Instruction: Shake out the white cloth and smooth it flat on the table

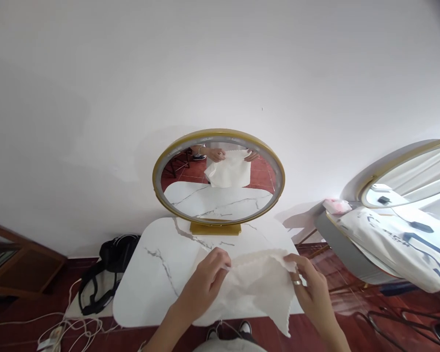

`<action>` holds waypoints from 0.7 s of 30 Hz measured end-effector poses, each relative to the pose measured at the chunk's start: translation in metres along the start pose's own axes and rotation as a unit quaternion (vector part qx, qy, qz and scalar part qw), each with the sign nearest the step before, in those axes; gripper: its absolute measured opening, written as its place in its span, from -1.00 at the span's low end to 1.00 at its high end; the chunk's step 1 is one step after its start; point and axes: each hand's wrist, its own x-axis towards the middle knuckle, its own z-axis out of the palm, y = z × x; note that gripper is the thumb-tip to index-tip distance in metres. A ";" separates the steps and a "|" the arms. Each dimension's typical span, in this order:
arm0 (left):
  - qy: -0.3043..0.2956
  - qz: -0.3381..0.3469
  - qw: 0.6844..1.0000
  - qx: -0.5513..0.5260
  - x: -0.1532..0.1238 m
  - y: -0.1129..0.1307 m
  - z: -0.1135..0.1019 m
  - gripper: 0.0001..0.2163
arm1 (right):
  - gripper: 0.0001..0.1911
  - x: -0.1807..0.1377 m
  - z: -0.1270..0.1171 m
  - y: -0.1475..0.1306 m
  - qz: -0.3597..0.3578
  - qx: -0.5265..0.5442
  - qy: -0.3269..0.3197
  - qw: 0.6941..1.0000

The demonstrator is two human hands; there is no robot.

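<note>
At far left, a wooden cabinet [24, 266] stands by the wall; beside it, a black bag [119, 253] and tangled white cables [82, 332] lie low by the floor. Next comes a white marble-patterned desk [141, 293]. The person's left hand [208, 277] is over it, thumb and fingers pinching one upper corner of a thin white sheet [258, 283]. Behind, a gold-rimmed round mirror [220, 183] reflects the sheet and both hands. The sheet hangs between the hands, above the desk's near side. The ringed right hand [308, 282] pinches the other upper corner in a similar grip. The sheet looks light, limp and possibly easy to tear; its scalloped top edge, near the corners, seems the best hold. Far right, a printed white bag [392, 249] lies on another desk.
</note>
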 end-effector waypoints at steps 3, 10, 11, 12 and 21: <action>-0.013 -0.010 1.000 -0.010 0.000 -0.003 -0.003 -0.87 | -0.77 0.011 -0.001 -0.007 0.051 0.098 -0.062 0.992; -0.039 -0.034 0.998 0.023 0.008 -0.005 -0.004 -0.85 | -0.67 0.026 -0.001 -0.011 0.250 0.266 -0.087 0.927; -0.040 -0.039 0.998 0.030 0.010 -0.005 -0.004 -0.85 | -0.66 0.029 -0.002 -0.010 0.266 0.281 -0.089 0.918; -0.046 -0.047 0.997 0.037 0.012 -0.004 -0.004 -0.86 | -0.66 0.031 -0.004 -0.007 0.281 0.292 -0.086 0.910; -0.174 -0.202 0.959 0.094 0.003 -0.045 0.032 -0.86 | -0.67 0.043 -0.015 0.021 0.318 0.305 -0.035 0.897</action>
